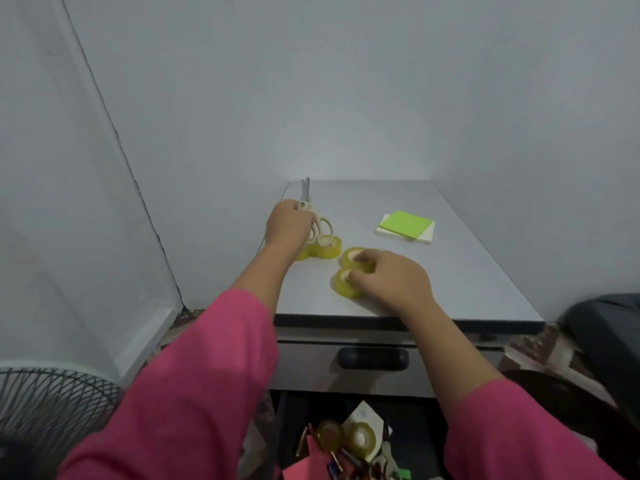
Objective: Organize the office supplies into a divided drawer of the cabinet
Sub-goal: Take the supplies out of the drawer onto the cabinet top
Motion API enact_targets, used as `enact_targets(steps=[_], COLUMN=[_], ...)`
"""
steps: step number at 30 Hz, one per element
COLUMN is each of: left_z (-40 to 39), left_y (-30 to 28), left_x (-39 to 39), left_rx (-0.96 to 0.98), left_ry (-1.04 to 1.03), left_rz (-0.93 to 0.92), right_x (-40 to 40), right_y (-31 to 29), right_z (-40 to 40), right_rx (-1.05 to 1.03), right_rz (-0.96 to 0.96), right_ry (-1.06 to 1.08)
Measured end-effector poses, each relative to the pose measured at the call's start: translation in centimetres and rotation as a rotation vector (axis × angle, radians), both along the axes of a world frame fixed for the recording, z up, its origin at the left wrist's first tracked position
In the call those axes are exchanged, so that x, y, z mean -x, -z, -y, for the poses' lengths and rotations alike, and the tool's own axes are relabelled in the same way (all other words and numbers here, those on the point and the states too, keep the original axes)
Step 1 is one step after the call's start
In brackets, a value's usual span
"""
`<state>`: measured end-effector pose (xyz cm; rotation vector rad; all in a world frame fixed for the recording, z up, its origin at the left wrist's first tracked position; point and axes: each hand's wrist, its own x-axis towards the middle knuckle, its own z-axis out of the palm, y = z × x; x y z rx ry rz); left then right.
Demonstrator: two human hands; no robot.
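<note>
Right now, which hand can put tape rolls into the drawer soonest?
The right hand. Its fingers already lie on two tape rolls near the cabinet top's front edge, just above the open drawer. The left hand is farther back, busy with the scissors.

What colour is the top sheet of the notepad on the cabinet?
Bright green, on the notepad in the head view.

Home corner: cabinet, fan.
</note>
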<state>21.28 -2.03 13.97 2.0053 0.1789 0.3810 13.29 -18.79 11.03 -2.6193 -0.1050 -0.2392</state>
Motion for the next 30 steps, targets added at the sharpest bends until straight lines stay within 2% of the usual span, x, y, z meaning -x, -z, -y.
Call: enact_targets(steps=[5,12,20,24,30], left_z=[1.0,3.3,3.4,2.1,2.6], left_y=[0.2,1.5,1.8,1.8,2.7], left_x=[-6.3,-10.4,-11.5,-11.7,-11.9], left_rx=[-0.069,-0.301,-0.520,-0.560,-0.688], left_ry=[0.011,0.097,0.149,0.060,0.069], left_rz=[-0.141,-0.283,-0.305,-0.289,-0.296], right_x=[-0.8,-1.5,-1.6,-1.6,-1.6], right_y=[0.3,0.5,0.5,0.5,0.4], right_z=[0.5,0.6,0.5,0.5,0.4], right_rx=[-0.143,-0.188,-0.170,-0.166,-0.151], right_rz=[0.014,-0.004,0.005,0.005,-0.003], right_ry=[-0.002,0.018,0.028,0.021,0.020])
